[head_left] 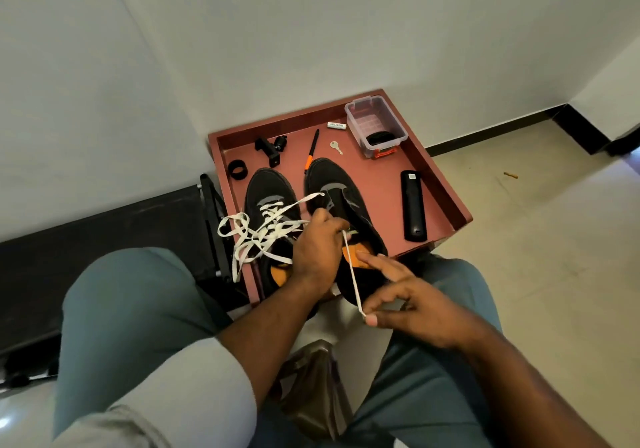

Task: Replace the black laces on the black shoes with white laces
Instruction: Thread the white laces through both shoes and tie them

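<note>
Two black shoes stand side by side in a reddish-brown tray (436, 184). The left shoe (268, 193) carries a white lace (249, 236) threaded through its eyelets, its loose ends spilling over the tray's left wall. The right shoe (336, 184) has orange lining. My left hand (317, 250) rests on the right shoe's eyelet area, gripping it. My right hand (405, 309) pinches the end of a second white lace (353, 277), which runs taut up to the right shoe. That lace's other end (308, 199) lies across both shoes.
In the tray lie a black remote-like device (412, 205), a clear plastic box (375, 125) with something black inside, a key (336, 146), an orange-tipped pen (311, 149), a white battery (336, 126), a black ring (237, 169) and a black clamp (272, 147). My knees flank the tray. A black bench (104, 225) stands left.
</note>
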A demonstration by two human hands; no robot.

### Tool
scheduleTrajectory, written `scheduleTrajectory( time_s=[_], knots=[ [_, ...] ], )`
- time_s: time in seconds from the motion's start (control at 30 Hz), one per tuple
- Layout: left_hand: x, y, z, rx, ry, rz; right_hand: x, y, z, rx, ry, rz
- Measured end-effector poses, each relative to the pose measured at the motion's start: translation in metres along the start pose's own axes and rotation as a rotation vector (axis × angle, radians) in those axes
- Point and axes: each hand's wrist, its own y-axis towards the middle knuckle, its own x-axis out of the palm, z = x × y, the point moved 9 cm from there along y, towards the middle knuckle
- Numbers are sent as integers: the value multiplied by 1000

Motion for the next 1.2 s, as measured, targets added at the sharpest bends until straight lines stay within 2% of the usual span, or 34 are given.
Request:
scheduleTrajectory(
  time_s=[0.1,0.2,0.3,0.37,0.43,0.53,0.6,0.63,0.7,0.73,0.8,0.87,0.93,1.0,1.1,1.13,1.17,1.2],
  knots=[
    [-5,-1,9,37,97,-42,0,2,15,38,31,137],
    [-13,-5,20,87,211,-79,-8,14,37,131,-266,235],
    [-10,-30,28,119,307,-186,-20,25,38,127,-459,338],
    [4,-61,27,123,304,-352,-21,29,38,126,-485,349],
    [28,-101,30,162,211,-632,-21,31,39,136,-481,369],
    [60,-151,46,342,199,-1036,-20,33,42,147,-473,405],
    [59,-152,44,329,231,-1125,-20,35,45,160,-457,418],
    [54,-145,37,269,247,-1105,-19,35,46,166,-446,421],
    [36,-120,18,72,207,-917,-18,34,46,168,-441,429],
    [24,-106,8,-54,115,-768,-17,34,46,162,-439,433],
    [13,-92,-10,-352,-217,-508,-16,33,45,145,-437,442],
    [23,-93,-21,-618,-488,-386,-16,32,44,133,-439,443],
    [40,-95,-28,-775,-600,-308,-16,31,44,125,-442,442],
    [45,-92,-32,-811,-585,-185,-15,29,43,122,-443,446],
    [39,-87,-36,-718,-430,-83,-14,28,43,126,-444,441],
    [37,-86,-33,-657,-364,-104,-14,28,43,130,-449,436],
    [38,-87,-25,-576,-281,-196,-14,29,44,135,-453,435],
    [46,-93,-16,-485,-180,-361,-14,29,44,141,-455,437]
  ],
)
